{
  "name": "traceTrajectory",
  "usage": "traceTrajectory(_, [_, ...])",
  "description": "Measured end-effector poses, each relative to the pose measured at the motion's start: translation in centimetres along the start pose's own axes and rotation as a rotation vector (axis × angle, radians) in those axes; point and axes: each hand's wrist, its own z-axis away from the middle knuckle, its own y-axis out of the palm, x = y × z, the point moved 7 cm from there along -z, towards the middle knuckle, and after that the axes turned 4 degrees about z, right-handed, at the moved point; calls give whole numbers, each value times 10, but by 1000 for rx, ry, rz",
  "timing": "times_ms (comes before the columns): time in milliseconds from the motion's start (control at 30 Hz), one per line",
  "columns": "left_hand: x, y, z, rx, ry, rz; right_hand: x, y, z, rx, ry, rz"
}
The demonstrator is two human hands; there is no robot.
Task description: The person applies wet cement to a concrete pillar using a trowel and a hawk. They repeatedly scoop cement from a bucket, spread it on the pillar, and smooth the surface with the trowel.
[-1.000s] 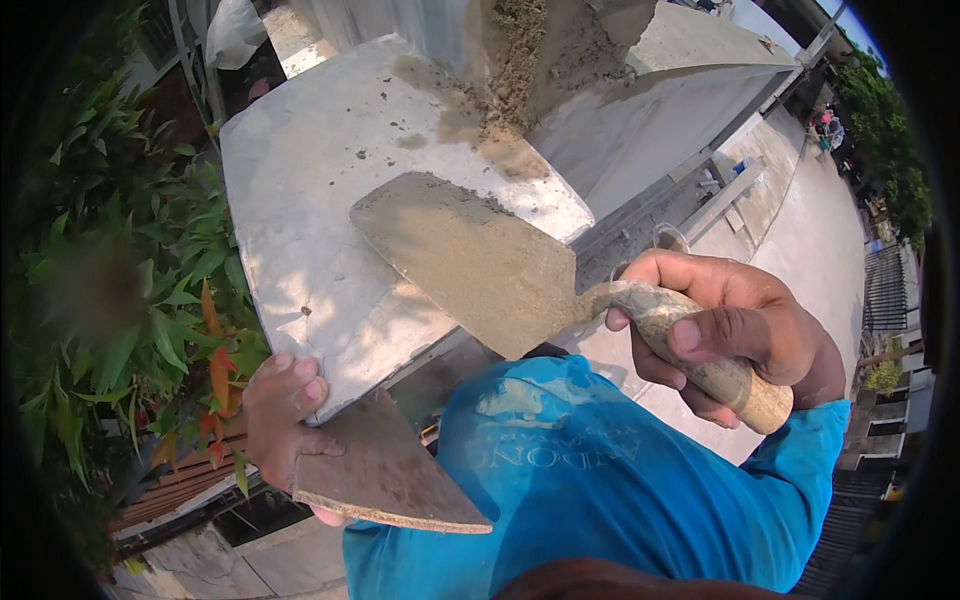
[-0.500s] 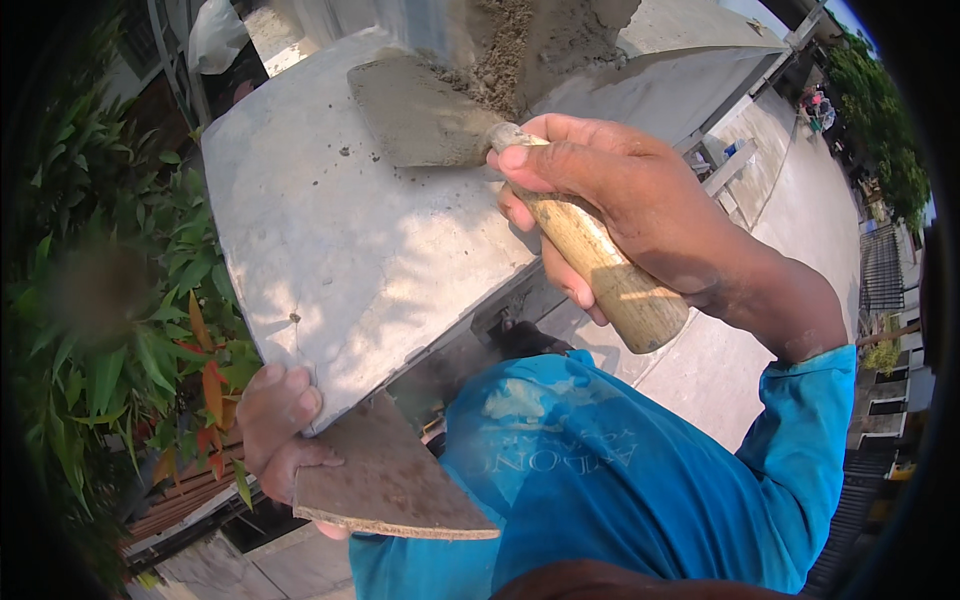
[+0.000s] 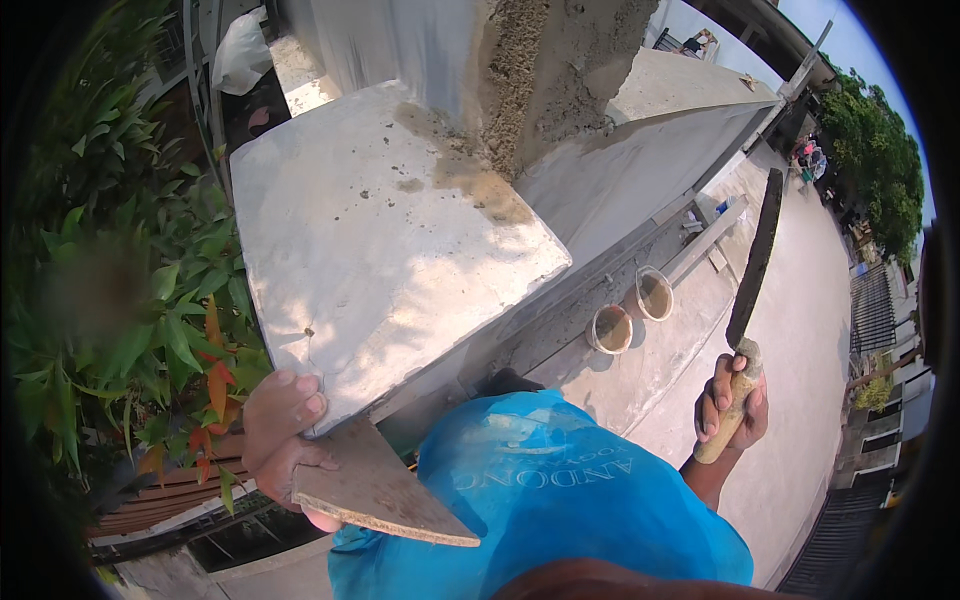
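In my right hand (image 3: 735,405), out at the right, is a trowel (image 3: 757,270), its wooden handle gripped and its mortar-smeared blade pointing up, seen nearly edge-on. My left hand (image 3: 285,440) is at the near left corner of a grey concrete slab (image 3: 370,240). It is closed on a thin brown wedge-shaped board (image 3: 385,490), with fingers above and below it. Some knuckles rest against the slab's corner. Wet mortar (image 3: 480,185) stains the slab's far side, below a column (image 3: 560,80) coated with rough mortar.
Two plastic tubs (image 3: 609,330) of greyish-brown material stand on the paving beyond the slab, right of centre. Leafy plants (image 3: 140,330) crowd the left side. A low wall (image 3: 640,150) runs off to the far right. A white plastic bag (image 3: 240,55) hangs at the upper left.
My right hand has swung the trowel off the slab, out to the right and turned its blade upward. The tubs have come into sight. My left hand keeps its place with the board.
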Motion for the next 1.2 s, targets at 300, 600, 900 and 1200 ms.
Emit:
traceTrajectory(300, [-2, 1, 1, -37, -22, 37, -53, -210, 66, -840, 840, 1923])
traceTrajectory(600, [2, 8, 1, 18, -58, 9, 18, -28, -77, -291, -161, 1352])
traceTrajectory(900, [1, 2, 6, 105, -18, -60, -26, 81, -113, 103, -93, 1062])
traceTrajectory(1200, [12, -5, 14, 166, 127, 117, -40, 103, -131, 131, -51, 1046])
